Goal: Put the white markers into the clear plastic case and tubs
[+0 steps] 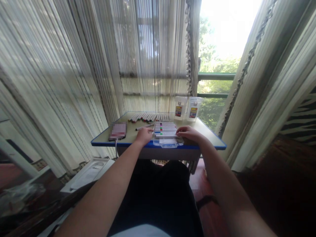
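A clear plastic case [170,144] lies open at the front edge of the table, its handle towards me. Inside it, white markers [165,126] with coloured ends lie side by side in a row. My left hand [144,135] is at the case's left side, fingers curled together by the marker ends. At the right side, my right hand [189,133] has thumb and fingers drawn together against the ends of the nearest markers. Whether either hand grips the case or a marker is too small to tell. One loose dark-tipped marker [142,127] lies slanted behind my left hand.
Many more markers [148,117] are spread along the table's back. Two clear plastic containers [193,110] with labels stand at the back right. A blurred-out object with a cable [116,144] sits at the left. The table [207,138] has a blue edge; curtains hang behind.
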`<state>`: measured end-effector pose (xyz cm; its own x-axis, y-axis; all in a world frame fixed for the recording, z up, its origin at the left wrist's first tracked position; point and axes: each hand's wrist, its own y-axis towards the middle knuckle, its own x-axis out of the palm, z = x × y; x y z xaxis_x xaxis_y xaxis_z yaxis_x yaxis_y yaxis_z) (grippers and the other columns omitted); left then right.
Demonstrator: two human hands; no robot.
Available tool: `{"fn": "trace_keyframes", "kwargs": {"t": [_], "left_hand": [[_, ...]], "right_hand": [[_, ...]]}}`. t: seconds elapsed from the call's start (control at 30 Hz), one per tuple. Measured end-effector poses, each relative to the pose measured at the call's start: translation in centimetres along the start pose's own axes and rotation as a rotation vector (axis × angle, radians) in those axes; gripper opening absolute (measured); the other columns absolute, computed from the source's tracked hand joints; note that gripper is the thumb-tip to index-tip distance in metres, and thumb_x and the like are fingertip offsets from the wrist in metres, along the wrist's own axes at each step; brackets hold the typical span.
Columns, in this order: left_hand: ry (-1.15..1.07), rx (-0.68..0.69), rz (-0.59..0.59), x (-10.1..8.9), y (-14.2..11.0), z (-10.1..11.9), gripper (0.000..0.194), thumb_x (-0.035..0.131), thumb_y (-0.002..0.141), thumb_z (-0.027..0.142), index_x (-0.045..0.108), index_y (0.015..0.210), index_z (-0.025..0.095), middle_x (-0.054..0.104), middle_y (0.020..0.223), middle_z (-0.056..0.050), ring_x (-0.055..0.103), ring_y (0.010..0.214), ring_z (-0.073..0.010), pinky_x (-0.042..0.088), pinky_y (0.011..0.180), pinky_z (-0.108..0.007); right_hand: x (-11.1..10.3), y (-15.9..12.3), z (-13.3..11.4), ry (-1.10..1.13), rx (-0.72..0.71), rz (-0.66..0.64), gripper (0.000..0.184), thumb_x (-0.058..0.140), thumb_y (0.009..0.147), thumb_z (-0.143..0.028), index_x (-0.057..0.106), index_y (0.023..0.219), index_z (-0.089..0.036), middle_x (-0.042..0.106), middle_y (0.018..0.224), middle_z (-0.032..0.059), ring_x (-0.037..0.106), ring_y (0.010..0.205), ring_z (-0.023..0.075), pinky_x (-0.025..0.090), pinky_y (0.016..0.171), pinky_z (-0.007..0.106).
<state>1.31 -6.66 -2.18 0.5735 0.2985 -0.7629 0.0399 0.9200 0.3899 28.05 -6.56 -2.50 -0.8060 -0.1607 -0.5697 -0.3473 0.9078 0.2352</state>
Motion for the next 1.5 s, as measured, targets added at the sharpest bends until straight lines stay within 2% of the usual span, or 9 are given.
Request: {"fn": "trace_keyframes", "kwargs": {"t": [0.27, 0.4, 0.57, 0.67, 0.8, 0.93, 1.0, 1.27, 1.5], "left_hand": [[0.037, -0.031, 0.099, 0.27, -0.01, 0.02, 0.023, 0.058, 0.071, 0.025, 0.073, 0.085, 0.016, 0.072, 0.088, -0.011, 0.066, 0.085, -0.0223, 0.049, 0.079, -0.028], [0.087, -0.034, 0.088, 0.35, 0.02, -0.04, 0.03, 0.059, 0.071, 0.032, 0.073, 0.09, 0.014, 0.072, 0.093, -0.014, 0.065, 0.09, -0.0245, 0.048, 0.081, -0.029], [0.109, 0.032, 0.094, 0.41, 0.02, -0.05, 0.035, 0.056, 0.073, 0.022, 0.071, 0.104, 0.017, 0.072, 0.097, -0.011, 0.064, 0.091, -0.0222, 0.047, 0.083, -0.029], [0.128, 0.061, 0.078, 0.51, 0.07, -0.06, 0.03, 0.053, 0.075, 0.02, 0.073, 0.097, 0.019, 0.072, 0.094, -0.009, 0.064, 0.092, -0.022, 0.046, 0.086, -0.029], [0.124, -0.01, 0.133, 0.64, 0.09, -0.08, 0.026, 0.05, 0.077, 0.025, 0.074, 0.084, 0.016, 0.072, 0.087, -0.011, 0.065, 0.084, -0.0208, 0.048, 0.079, -0.027], [0.186, -0.045, 0.228, 0.7, 0.05, -0.06, 0.024, 0.059, 0.071, 0.034, 0.072, 0.077, 0.015, 0.07, 0.083, -0.013, 0.064, 0.08, -0.0213, 0.049, 0.074, -0.027], [0.208, -0.029, 0.219, 0.7, 0.03, -0.03, 0.024, 0.061, 0.069, 0.036, 0.073, 0.073, 0.016, 0.07, 0.078, -0.012, 0.064, 0.078, -0.0219, 0.049, 0.075, -0.028], [0.189, -0.063, 0.142, 0.68, -0.12, 0.03, 0.022, 0.055, 0.074, 0.024, 0.073, 0.074, 0.013, 0.069, 0.077, -0.014, 0.065, 0.081, -0.0236, 0.047, 0.075, -0.029], [0.18, -0.203, 0.313, 0.38, -0.63, 0.4, 0.032, 0.039, 0.084, 0.018, 0.069, 0.086, 0.006, 0.067, 0.089, -0.022, 0.064, 0.088, -0.0291, 0.046, 0.078, -0.036]], "right_hand": [[-0.01, 0.24, 0.34, 0.002, -0.01, 0.006, 0.029, 0.065, 0.066, -0.039, 0.069, 0.081, -0.014, 0.066, 0.077, 0.0027, 0.056, 0.072, 0.0149, 0.041, 0.069, 0.026], [0.04, 0.21, 0.32, 0.007, -0.008, 0.006, 0.029, 0.065, 0.067, -0.038, 0.069, 0.081, -0.014, 0.066, 0.078, 0.0035, 0.056, 0.073, 0.0154, 0.041, 0.07, 0.026], [0.08, 0.01, -0.06, -0.011, -0.014, 0.02, 0.028, 0.065, 0.067, -0.039, 0.069, 0.079, -0.014, 0.065, 0.076, 0.0029, 0.056, 0.073, 0.0155, 0.041, 0.071, 0.027], [0.07, 0.04, -0.04, -0.011, -0.012, 0.023, 0.029, 0.065, 0.066, -0.04, 0.069, 0.08, -0.014, 0.065, 0.076, 0.0027, 0.056, 0.073, 0.0153, 0.041, 0.071, 0.027], [0.07, 0.18, 0.29, 0.002, -0.006, 0.015, 0.03, 0.065, 0.067, -0.041, 0.068, 0.08, -0.014, 0.065, 0.077, 0.003, 0.056, 0.072, 0.0156, 0.042, 0.07, 0.027], [0.09, 0.09, 0.24, 0.018, -0.007, 0.018, 0.03, 0.065, 0.067, -0.04, 0.068, 0.08, -0.014, 0.066, 0.078, 0.0033, 0.056, 0.074, 0.0159, 0.041, 0.071, 0.027], [0.09, -0.01, 0.06, 0.013, -0.002, 0.023, 0.029, 0.065, 0.067, -0.04, 0.069, 0.08, -0.014, 0.066, 0.078, 0.0033, 0.056, 0.075, 0.0159, 0.041, 0.072, 0.027], [0.03, 0.12, 0.19, 0.022, -0.008, 0.016, 0.028, 0.065, 0.067, -0.039, 0.068, 0.08, -0.014, 0.065, 0.077, 0.0023, 0.056, 0.073, 0.0148, 0.041, 0.071, 0.026], [0.05, 0.23, 0.39, 0.01, -0.036, 0.027, 0.028, 0.064, 0.068, -0.039, 0.068, 0.08, -0.014, 0.065, 0.077, 0.003, 0.056, 0.074, 0.0153, 0.041, 0.072, 0.027]]}}
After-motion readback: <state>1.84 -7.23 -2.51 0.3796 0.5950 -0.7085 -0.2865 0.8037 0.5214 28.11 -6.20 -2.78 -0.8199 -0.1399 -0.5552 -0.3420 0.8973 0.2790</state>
